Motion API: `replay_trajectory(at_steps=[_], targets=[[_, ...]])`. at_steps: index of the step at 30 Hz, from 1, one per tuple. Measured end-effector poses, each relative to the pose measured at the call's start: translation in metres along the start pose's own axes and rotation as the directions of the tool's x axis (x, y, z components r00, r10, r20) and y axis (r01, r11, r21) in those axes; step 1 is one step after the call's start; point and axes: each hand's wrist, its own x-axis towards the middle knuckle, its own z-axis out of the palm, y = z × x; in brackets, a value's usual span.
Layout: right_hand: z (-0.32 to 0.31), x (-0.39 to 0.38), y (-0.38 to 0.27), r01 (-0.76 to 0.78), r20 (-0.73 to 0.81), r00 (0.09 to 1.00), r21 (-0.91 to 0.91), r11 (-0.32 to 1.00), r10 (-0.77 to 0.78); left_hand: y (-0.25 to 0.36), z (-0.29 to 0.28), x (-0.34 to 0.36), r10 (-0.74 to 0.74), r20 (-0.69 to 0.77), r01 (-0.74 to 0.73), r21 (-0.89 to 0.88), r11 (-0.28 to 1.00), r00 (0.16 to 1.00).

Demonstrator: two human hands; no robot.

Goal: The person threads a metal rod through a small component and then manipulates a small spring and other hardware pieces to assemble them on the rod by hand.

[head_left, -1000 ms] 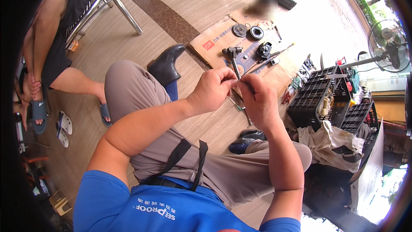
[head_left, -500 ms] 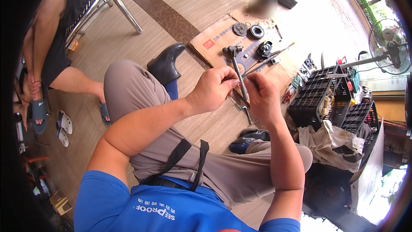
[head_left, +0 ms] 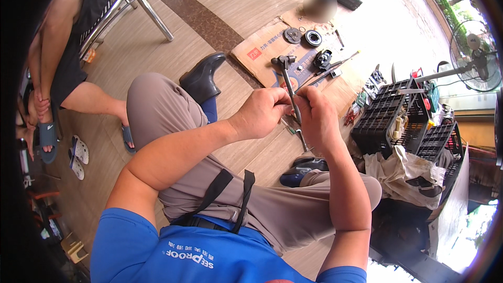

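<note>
My left hand (head_left: 262, 112) and my right hand (head_left: 316, 118) are raised close together in front of my knees. The fingers of both are bent in a pinch, their tips nearly meeting. Whatever sits between the fingertips is too small or too hidden to make out. A hammer (head_left: 287, 73) shows behind and between the hands, its head on a flattened cardboard sheet (head_left: 246, 47) and its handle pointing toward me. Beyond it lie a black ring-shaped part (head_left: 313, 38), a dark round disc (head_left: 293, 35) and a black mechanical part (head_left: 323, 60).
Black plastic crates (head_left: 380, 118) with tools stand on the right, a pale cloth (head_left: 406, 175) hanging over them. A fan (head_left: 474, 60) is behind. At the left, another person (head_left: 63, 36) sits by a metal-legged chair (head_left: 149, 5). White clogs (head_left: 77, 157) lie on the floor.
Both hands have shifted slightly down and closer together, the right a little to the left. The hammer and the parts on the cardboard have stayed in place.
</note>
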Motion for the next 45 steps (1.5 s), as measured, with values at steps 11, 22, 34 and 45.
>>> replay_trajectory(at_steps=[11,22,34,45], targets=[[0.010,0.004,0.021,-0.079,-0.063,0.995,0.053,0.996,0.082,0.003,-0.012,0.004,-0.085,0.062,0.100,-0.317,0.943,0.994],[0.004,-0.008,-0.009,0.002,0.074,0.997,0.072,0.997,-0.007,0.003,-0.021,0.008,-0.109,-0.070,0.068,-0.440,0.895,0.992],[-0.003,0.001,-0.005,0.180,-0.038,0.982,-0.117,0.977,-0.186,-0.003,-0.004,0.000,0.189,-0.008,-0.187,0.094,0.978,0.982],[0.000,-0.001,0.004,-0.104,-0.093,0.989,0.139,0.985,0.118,0.010,-0.007,-0.001,0.051,-0.082,-0.054,-0.028,0.998,0.995]])
